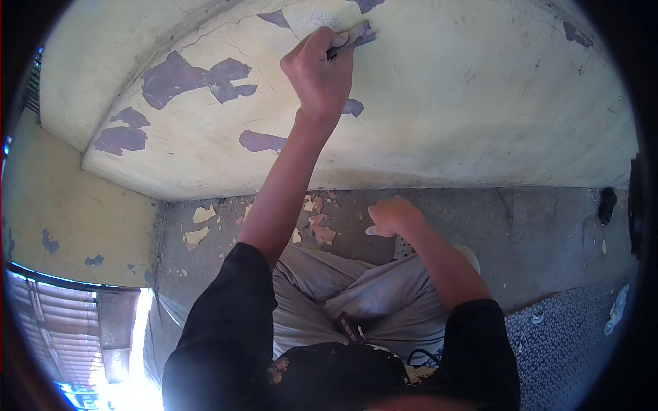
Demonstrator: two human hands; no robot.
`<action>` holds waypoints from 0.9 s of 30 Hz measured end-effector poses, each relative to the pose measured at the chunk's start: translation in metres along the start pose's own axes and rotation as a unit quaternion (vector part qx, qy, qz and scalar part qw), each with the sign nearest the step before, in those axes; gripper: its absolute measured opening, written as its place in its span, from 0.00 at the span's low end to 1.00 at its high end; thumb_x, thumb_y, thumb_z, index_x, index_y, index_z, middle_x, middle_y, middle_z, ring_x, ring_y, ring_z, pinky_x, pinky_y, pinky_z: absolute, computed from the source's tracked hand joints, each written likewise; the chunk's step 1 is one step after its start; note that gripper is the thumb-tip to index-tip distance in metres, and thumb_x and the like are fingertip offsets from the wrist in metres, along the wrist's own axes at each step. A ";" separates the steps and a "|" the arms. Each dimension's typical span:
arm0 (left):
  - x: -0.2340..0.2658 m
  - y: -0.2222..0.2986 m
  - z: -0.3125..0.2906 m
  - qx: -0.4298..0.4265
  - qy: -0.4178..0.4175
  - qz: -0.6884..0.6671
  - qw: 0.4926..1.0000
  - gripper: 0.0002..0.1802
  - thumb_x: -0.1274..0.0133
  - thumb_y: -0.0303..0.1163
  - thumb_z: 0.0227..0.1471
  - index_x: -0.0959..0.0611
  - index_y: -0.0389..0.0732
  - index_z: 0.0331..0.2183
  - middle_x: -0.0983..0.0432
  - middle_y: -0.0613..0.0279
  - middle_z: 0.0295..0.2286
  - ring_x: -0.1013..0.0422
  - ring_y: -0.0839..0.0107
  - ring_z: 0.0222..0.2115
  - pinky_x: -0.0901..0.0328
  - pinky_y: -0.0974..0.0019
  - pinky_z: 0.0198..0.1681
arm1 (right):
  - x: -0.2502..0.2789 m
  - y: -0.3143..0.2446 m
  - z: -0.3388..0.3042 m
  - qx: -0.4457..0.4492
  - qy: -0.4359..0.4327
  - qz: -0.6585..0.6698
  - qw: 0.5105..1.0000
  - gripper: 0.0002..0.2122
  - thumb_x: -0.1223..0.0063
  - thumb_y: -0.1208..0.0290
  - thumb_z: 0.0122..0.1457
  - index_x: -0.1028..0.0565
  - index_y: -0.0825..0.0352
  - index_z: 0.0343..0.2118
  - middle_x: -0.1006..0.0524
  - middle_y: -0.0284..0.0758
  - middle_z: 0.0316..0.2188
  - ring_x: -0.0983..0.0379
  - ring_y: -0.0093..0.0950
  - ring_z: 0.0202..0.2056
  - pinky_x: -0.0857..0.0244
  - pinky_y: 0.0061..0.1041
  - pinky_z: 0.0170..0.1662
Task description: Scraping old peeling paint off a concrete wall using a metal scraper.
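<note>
My left hand (317, 74) is raised against the cream wall (445, 103), its fingers closed round a small flat grey scraper-like piece (358, 35). The far end of that piece rests on or very close to the paint; its exact kind is unclear. Around it the paint has come away in purplish-grey bare patches (175, 79), with thin cracks running between some of them. Lower down, my right hand (395, 216) hovers over my right knee with curled fingers. A pale spot shows at its fingertips, and I cannot make out whether it is a nail or something held.
Cream and pinkish paint flakes (322, 231) litter the grey floor (548, 233) along the wall's foot. A patterned blue-grey mat (569, 342) lies at the right. A black object (606, 205) sits by the wall, far right. Bright slatted panels (62, 322) stand at the left.
</note>
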State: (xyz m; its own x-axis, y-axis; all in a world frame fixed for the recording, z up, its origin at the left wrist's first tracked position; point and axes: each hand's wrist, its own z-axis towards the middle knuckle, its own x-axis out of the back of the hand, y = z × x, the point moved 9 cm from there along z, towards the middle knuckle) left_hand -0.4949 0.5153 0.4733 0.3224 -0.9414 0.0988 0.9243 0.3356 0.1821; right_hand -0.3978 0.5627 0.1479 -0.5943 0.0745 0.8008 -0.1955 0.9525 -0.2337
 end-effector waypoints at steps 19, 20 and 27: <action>0.009 -0.012 0.000 0.171 0.062 -0.011 0.983 0.23 0.32 0.20 0.43 0.32 0.33 0.13 0.40 0.73 0.11 0.47 0.86 0.18 0.48 0.74 0.17 | -0.004 0.000 -0.001 -0.006 -0.006 0.006 1.000 0.21 0.44 0.50 0.61 0.18 0.65 0.44 0.18 0.42 0.45 0.23 0.40 0.51 0.35 0.44 0.57; 0.006 -0.013 -0.002 0.171 0.077 -0.035 0.982 0.26 0.29 0.28 0.43 0.31 0.35 0.12 0.41 0.75 0.11 0.48 0.85 0.17 0.50 0.74 0.18 | -0.004 -0.001 0.000 -0.005 -0.007 0.006 1.000 0.21 0.44 0.50 0.61 0.18 0.65 0.44 0.18 0.42 0.45 0.23 0.40 0.51 0.35 0.44 0.57; -0.003 -0.014 -0.033 0.167 0.064 -0.066 0.982 0.22 0.34 0.16 0.42 0.33 0.34 0.13 0.41 0.71 0.10 0.49 0.86 0.16 0.49 0.76 0.17 | 0.000 0.003 -0.004 0.001 0.010 0.010 1.000 0.21 0.43 0.50 0.60 0.18 0.65 0.42 0.18 0.41 0.44 0.22 0.40 0.48 0.32 0.43 0.53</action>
State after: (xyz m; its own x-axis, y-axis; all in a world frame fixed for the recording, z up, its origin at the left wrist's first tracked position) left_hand -0.5023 0.5123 0.4376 0.2467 -0.9668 -0.0667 0.8484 0.1822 0.4970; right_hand -0.3958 0.5669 0.1495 -0.5823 0.0990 0.8069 -0.1860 0.9500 -0.2508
